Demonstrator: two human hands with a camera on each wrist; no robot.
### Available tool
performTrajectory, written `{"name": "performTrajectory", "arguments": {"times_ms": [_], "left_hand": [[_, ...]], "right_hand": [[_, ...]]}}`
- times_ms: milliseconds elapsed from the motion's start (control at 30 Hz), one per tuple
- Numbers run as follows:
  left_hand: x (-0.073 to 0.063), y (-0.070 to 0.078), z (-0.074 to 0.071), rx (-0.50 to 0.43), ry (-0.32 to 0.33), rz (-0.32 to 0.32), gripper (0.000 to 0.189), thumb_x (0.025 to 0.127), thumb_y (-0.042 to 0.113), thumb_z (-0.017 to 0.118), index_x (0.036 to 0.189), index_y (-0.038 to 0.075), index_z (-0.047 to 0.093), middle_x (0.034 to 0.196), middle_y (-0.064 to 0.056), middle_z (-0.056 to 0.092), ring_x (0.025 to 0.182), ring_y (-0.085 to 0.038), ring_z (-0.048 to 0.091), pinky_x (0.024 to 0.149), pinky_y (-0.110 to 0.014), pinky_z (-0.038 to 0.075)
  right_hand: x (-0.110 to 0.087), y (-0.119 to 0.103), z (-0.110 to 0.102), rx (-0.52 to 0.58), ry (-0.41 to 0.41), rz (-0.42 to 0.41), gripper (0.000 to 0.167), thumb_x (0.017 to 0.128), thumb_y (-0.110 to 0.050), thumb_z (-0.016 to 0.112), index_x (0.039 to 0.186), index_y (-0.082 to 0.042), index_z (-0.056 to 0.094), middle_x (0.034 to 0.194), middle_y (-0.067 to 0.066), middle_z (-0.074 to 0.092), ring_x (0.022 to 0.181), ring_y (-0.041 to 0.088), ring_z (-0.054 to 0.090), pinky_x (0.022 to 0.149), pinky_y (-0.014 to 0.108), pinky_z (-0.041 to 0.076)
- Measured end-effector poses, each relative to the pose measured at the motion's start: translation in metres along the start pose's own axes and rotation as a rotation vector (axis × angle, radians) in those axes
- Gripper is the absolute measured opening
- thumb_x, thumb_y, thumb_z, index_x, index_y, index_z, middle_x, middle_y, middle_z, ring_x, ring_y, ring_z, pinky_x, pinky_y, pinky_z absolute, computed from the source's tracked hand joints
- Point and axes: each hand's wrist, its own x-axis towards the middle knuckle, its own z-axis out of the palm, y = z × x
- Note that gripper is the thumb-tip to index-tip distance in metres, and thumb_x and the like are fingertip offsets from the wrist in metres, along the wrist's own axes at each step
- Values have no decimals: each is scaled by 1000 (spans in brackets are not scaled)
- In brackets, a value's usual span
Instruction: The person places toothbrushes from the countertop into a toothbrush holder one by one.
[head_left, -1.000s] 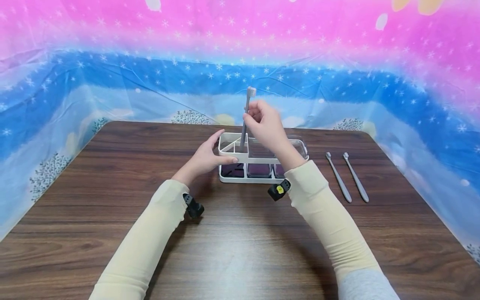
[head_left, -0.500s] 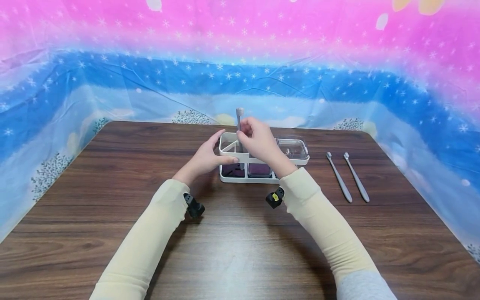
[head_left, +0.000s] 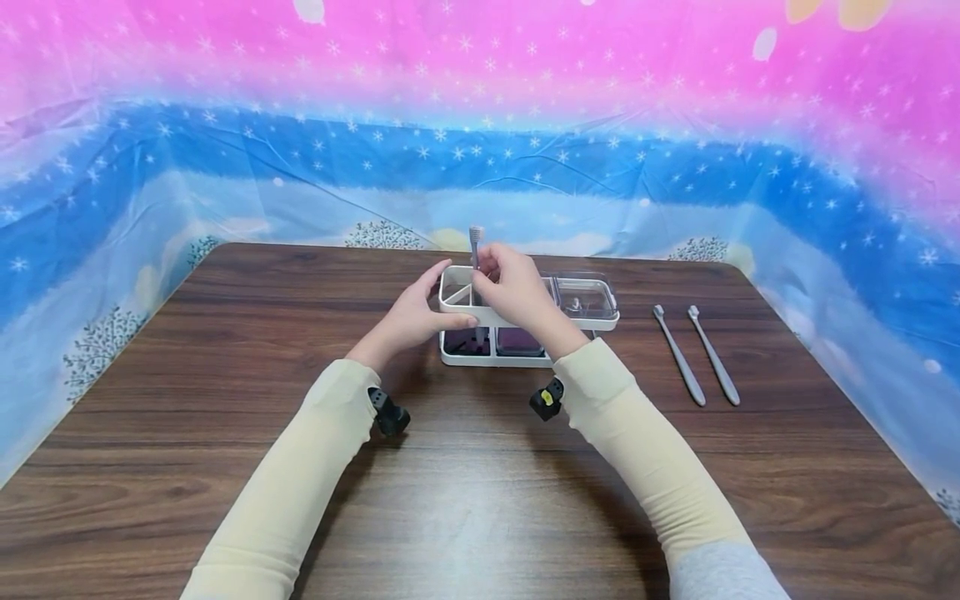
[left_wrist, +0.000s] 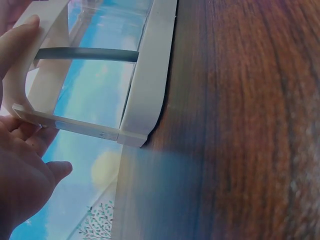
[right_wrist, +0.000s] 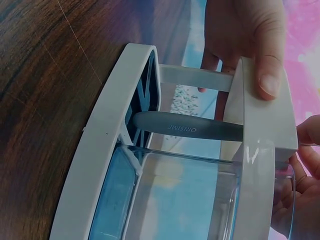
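A white two-tier toothbrush holder (head_left: 491,317) stands on the table. My left hand (head_left: 408,318) grips the left end of its upper tier, thumb in front and fingers behind. My right hand (head_left: 515,287) pinches a grey toothbrush (head_left: 475,237) just below its bristles. The brush stands upright in a slot of the upper tier, head up. In the right wrist view its handle (right_wrist: 185,125) runs between the tiers, the rounded end at the dark base compartment. Clear cups (right_wrist: 185,195) fill other places in the holder, partly hidden behind my right hand in the head view.
Two more grey toothbrushes (head_left: 678,354) lie side by side on the wooden table (head_left: 465,500), right of the holder. A patterned pink and blue cloth (head_left: 300,150) hangs behind the table and along its sides.
My right hand has moved down and slightly left with the toothbrush, whose handle has sunk through the upper tier toward the base. My left hand has stayed on the holder.
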Motion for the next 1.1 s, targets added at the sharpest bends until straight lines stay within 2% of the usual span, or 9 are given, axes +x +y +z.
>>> {"name": "performTrajectory", "arguments": {"times_ms": [567, 767, 933, 1100], "left_hand": [[-1, 1, -1, -4, -6, -4, 101, 79, 32, 80, 156, 21, 15, 152, -10, 35, 135, -26, 36, 109, -48, 34], [0, 0, -1, -9, -2, -3, 102, 78, 32, 81, 156, 21, 16, 151, -10, 36, 134, -25, 38, 109, -47, 34], [0, -1, -1, 5, -1, -4, 103, 78, 35, 81, 156, 21, 16, 153, -9, 33, 137, -25, 34, 110, -47, 32], [-1, 1, 0, 25, 3, -12, 105, 76, 38, 82, 156, 22, 16, 155, -10, 30, 139, -25, 32, 111, -48, 30]], "right_hand": [[0, -4, 1, -29, -30, 37, 31, 96, -16, 55, 123, -2, 57, 106, 11, 65, 95, 23, 61, 85, 37, 50], [0, -3, 0, -7, -39, 49, 32, 96, -18, 56, 124, -3, 57, 106, 10, 66, 96, 23, 61, 84, 37, 51], [-1, -2, -10, 10, -45, 59, 33, 96, -22, 57, 125, -6, 57, 106, 9, 65, 98, 23, 62, 83, 37, 52], [-4, -3, -32, 0, -25, 67, 34, 97, -23, 57, 126, -5, 56, 109, 12, 65, 101, 26, 61, 87, 40, 50]]}}
